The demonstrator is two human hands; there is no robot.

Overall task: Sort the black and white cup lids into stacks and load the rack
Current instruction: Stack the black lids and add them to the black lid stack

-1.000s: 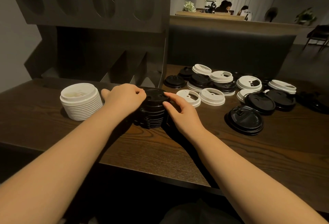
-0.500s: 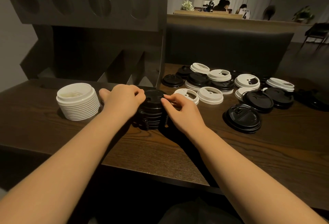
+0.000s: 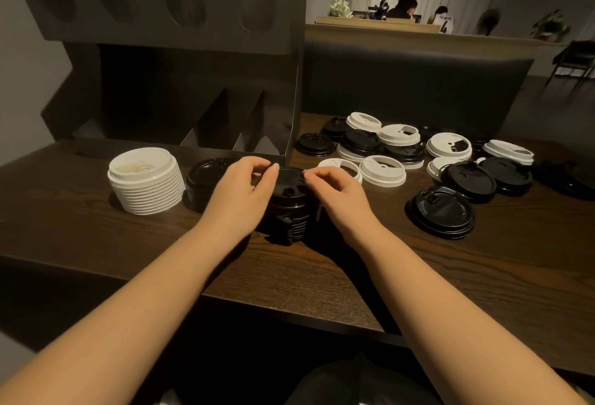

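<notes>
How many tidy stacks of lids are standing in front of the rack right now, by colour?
White: 1, the white stack
Black: 2, the side black stack next to it and the held black stack, gripped by the left hand and right hand
Total: 3

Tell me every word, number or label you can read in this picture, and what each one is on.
"4": on the back of the white shirt of a person seated far off behind the counter.
Raised lettering on the rim of the near black lid on the table: too small to read.
Dark mark on a white lid: not legible.
Nothing readable on the rack.
</notes>
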